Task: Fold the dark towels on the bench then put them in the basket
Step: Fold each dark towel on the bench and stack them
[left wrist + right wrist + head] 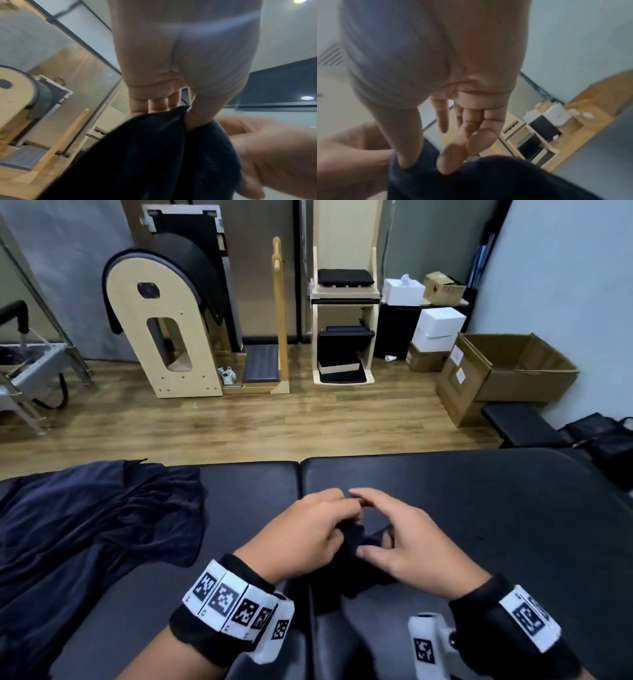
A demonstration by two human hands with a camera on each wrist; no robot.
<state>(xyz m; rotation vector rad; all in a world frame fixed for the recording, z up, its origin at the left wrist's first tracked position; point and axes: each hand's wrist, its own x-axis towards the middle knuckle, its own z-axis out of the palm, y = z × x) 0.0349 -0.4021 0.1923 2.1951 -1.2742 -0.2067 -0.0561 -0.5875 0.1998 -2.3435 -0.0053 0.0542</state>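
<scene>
Left hand (308, 537) pinches a bunched edge of the dark towel (346, 573) between thumb and fingers, lifting it off the worktop (479, 508), probably to find a corner; right hand (407, 546) pinches it alongside; another towel (85, 525) lies crumpled well left.

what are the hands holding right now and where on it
Both the left hand and right hand pinch a dark towel at its bunched top edge.
</scene>
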